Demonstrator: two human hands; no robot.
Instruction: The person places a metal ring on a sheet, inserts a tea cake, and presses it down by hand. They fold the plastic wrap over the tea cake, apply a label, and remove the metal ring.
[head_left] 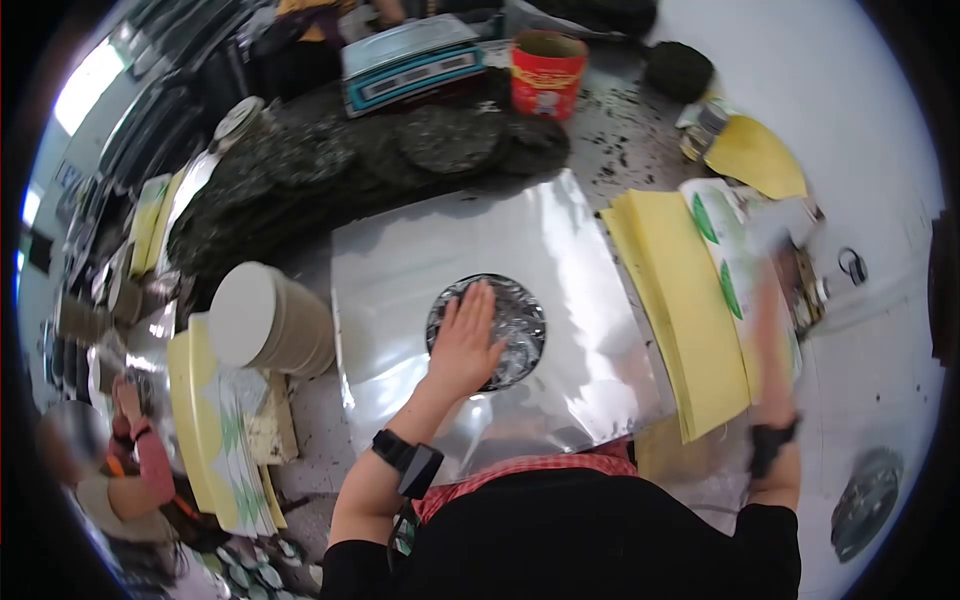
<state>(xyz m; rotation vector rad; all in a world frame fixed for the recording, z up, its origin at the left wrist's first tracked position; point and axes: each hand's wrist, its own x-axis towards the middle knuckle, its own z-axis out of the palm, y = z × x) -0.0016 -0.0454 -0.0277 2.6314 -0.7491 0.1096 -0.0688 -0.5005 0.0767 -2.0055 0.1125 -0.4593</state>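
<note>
A large silver foil sheet (560, 380) lies on the table in front of me. At its middle is a dark round disc (522, 335) with crinkled, shiny clear film over it. My left hand (466, 345) rests flat on the disc's left part, fingers stretched out and holding nothing. Far to the right, my right hand (775, 300) is smeared by motion above printed white-and-green sheets (722, 240); its fingers cannot be made out. A pale blur shows near it. Yellow sheets (680, 310) lie in a stack between the foil and the printed sheets.
Dark round sheets, seemingly seaweed (400, 150), lie in a long row behind the foil. A stack of pale round discs (270, 320) stands left. Farther back are a blue-edged box (415, 65) and a red can (548, 75). Another person (120, 480) works at the left.
</note>
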